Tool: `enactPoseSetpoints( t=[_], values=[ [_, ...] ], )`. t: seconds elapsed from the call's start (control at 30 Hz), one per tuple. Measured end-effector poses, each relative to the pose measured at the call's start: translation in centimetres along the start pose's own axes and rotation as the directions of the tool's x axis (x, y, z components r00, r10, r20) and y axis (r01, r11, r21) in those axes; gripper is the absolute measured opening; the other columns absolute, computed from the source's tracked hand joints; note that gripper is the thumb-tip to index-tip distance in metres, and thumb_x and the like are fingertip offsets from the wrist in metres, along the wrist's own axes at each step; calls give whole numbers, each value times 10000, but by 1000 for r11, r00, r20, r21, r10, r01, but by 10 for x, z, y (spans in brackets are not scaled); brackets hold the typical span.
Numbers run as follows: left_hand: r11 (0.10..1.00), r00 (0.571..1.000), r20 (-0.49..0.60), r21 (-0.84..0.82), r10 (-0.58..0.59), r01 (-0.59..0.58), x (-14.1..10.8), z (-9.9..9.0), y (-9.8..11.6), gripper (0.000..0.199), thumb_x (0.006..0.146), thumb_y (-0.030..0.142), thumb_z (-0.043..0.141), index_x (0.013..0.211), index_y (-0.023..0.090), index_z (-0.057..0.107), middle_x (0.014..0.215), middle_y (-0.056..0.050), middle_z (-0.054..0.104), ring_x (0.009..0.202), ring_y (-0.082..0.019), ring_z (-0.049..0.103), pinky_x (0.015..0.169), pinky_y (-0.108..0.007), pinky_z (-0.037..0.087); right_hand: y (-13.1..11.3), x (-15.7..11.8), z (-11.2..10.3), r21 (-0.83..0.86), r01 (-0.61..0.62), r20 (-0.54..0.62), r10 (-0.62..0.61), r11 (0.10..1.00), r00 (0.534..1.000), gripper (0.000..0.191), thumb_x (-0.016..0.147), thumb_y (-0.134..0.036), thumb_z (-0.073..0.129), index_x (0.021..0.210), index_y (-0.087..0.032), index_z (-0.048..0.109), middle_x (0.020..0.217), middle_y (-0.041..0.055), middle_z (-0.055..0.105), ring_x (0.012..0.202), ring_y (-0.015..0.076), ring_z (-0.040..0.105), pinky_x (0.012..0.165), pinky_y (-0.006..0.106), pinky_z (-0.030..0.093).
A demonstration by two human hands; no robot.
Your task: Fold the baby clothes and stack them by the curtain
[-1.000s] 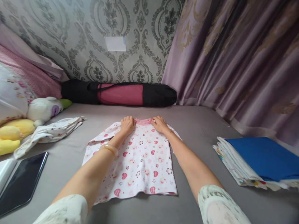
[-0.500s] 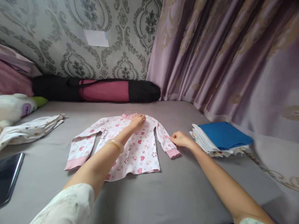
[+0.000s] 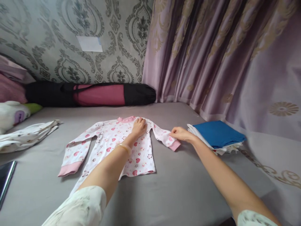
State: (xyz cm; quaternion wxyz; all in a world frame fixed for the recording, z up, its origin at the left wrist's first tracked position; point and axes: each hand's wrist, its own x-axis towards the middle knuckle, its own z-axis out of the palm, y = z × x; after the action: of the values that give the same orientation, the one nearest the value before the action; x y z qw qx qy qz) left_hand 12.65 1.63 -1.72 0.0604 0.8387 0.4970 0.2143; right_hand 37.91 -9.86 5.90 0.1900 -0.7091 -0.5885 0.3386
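Note:
A small long-sleeved shirt (image 3: 141,157), white with pink hearts, lies spread on the grey bed sheet (image 3: 178,188). Its pink collar points away from me and its pink cuffs lie out to both sides. My left hand (image 3: 139,126) rests flat on the shirt near the right shoulder, fingers stretched out. With thumb and fingers pinched together, my right hand (image 3: 180,133) grips the outer edge of the right sleeve, just above the cuff. My left forearm covers part of the shirt's front.
To the right sits a folded cloth stack with a blue piece (image 3: 218,133) on top. Patterned white cloth (image 3: 28,135), a plush toy (image 3: 9,116) and a dark tablet (image 3: 6,179) are at left. A long black-and-red bag (image 3: 101,94) lies along the wall.
The right sleeve's cuff end has been drawn upward and outward with my right hand. My left hand has shifted slightly toward the right shoulder. The camera view has turned a little right.

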Motion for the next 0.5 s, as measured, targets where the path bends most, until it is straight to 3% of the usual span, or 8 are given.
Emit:
enactPoseSetpoints(
  t=[0.23, 0.37, 0.5],
  values=[
    [1000, 1000, 26, 15, -1, 1, -4, -9, 8, 391, 947, 298, 387, 1295, 165, 507, 1370, -118, 506, 1217, -298, 432, 1025, -424, 351, 2, 37, -66, 98, 127, -220, -103, 987, 970, 179, 743, -324, 689, 749, -180, 584, 651, -14, 613, 606, 113, 546, 547, 203, 400],
    [1000, 999, 30, -3, 12, -12, -5, -11, 9, 400, 948, 317, 388, 1302, 175, 508, 1384, -103, 508, 1223, -297, 430, 1032, -422, 346, 1, 54, -89, 54, 208, -170, -196, 977, 966, 204, 728, -355, 695, 770, -162, 642, 690, 7, 642, 655, 127, 574, 585, 217, 437],
    [999, 999, 29, -23, 37, -36, -6, -12, 9, 424, 952, 348, 385, 1336, 207, 496, 1436, -67, 491, 1236, -303, 417, 1034, -445, 344, 7, 74, -107, 46, 208, -55, -205, 977, 977, 274, 720, -359, 723, 900, -157, 681, 780, 23, 685, 715, 141, 617, 644, 229, 483]
  ],
)
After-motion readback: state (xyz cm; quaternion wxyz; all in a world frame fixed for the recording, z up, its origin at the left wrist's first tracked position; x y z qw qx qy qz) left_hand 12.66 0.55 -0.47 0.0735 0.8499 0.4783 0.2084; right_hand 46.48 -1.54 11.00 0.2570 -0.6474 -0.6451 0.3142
